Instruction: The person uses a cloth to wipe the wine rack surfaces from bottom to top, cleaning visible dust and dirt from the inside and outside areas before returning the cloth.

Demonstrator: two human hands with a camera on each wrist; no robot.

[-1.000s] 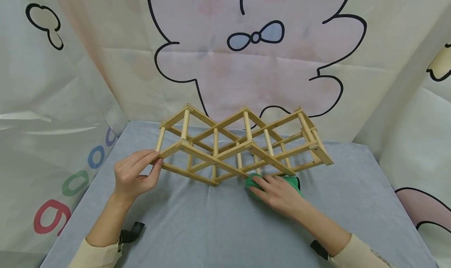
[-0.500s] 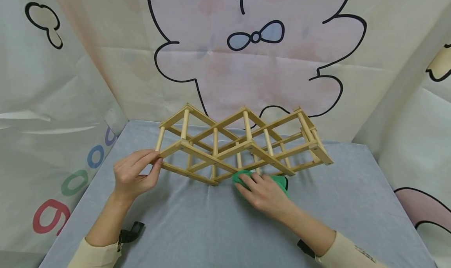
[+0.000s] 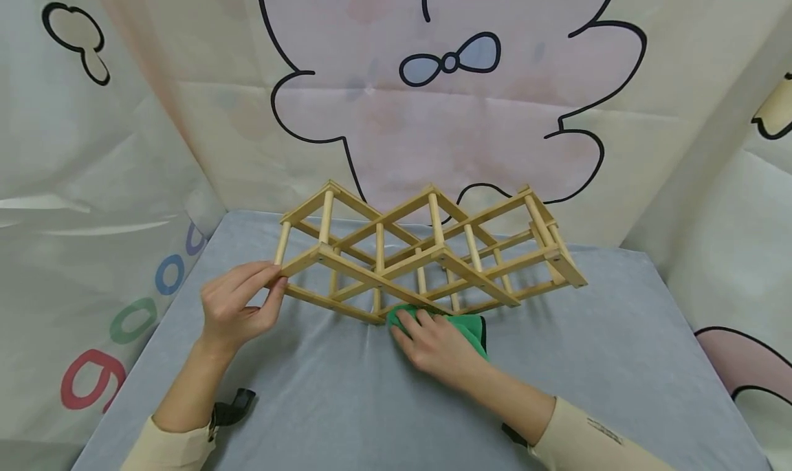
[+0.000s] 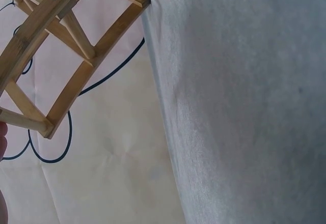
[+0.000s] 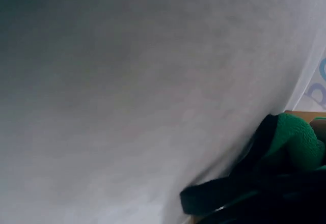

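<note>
Item: side panel (image 3: 43, 237), far left, printed with coloured rings. Item: my left sleeve (image 3: 170, 447), cream, near left, a black wrist piece (image 3: 234, 406) beside its cuff. Item: my left hand (image 3: 238, 306), closed in a pinch, thumb and fingers meeting on the left end of the wooden rack (image 3: 379, 279). Said rack: pale crossed bars joined by round rods, spanning the middle of the table (image 3: 365, 402), which is covered in blue-grey cloth; its right end reaches farther right than both my hands. Behind it, far side: backdrop (image 3: 383, 148) with a printed figure and blue bow tie. Item: my right hand (image 3: 436, 351), at the near side of the rack, right of its left end, fingers bent over a bunched green cloth (image 3: 468, 328), grasping it against the low near bar; thumb placement not clear. The cloth's dark-edged end hangs out to the right. Item: my right sleeve (image 3: 600, 436), cream, near right.
</note>
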